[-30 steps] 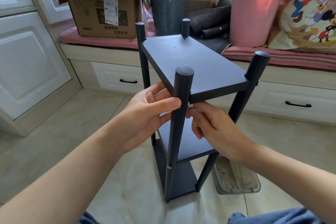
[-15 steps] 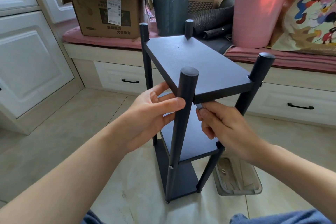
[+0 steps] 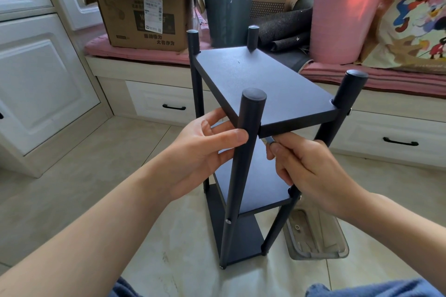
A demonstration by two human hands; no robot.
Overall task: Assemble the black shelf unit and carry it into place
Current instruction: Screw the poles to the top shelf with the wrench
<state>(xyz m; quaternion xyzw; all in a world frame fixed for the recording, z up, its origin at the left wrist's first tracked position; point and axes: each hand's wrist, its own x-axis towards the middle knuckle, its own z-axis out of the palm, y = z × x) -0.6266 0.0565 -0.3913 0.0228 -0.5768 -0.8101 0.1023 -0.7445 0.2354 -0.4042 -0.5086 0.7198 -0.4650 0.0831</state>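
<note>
A black shelf unit stands upright on the tiled floor, with three boards and round corner posts. My left hand grips the near post just below the top board. My right hand pinches a small metal tool held up under the top board's near edge, beside that post. A screw head shows lower on the near post.
A clear plastic tray with small parts lies on the floor right of the shelf. Behind stands a bench with drawers, carrying a cardboard box, a grey bin and a pink bucket. White cabinets are left.
My right hand has risen a little, bringing the tool closer under the top board. My left hand keeps its grip on the post.
</note>
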